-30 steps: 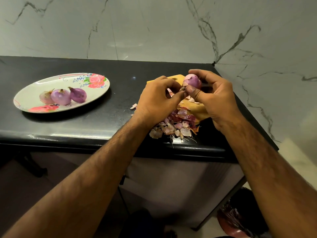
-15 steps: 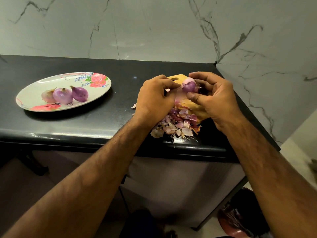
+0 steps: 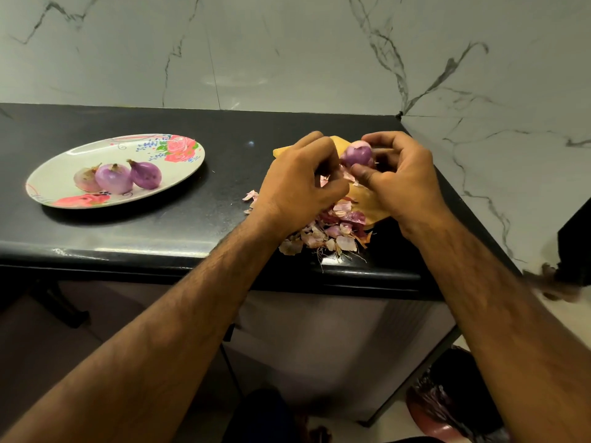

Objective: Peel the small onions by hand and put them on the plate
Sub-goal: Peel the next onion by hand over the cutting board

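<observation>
Right hand [image 3: 403, 183] fingers curl round the onion [image 3: 356, 154] above the peel pile [image 3: 332, 231], so scraps land there; left hand [image 3: 297, 187] fingers pinch loose skin [image 3: 323, 180].

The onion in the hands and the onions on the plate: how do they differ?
The held onion is gripped by the fingers of the right hand above the board; the plate onions lie untouched, side by side on the plate. The held onion is partly hidden; the plate onions show whole. All are small and purplish.
</observation>
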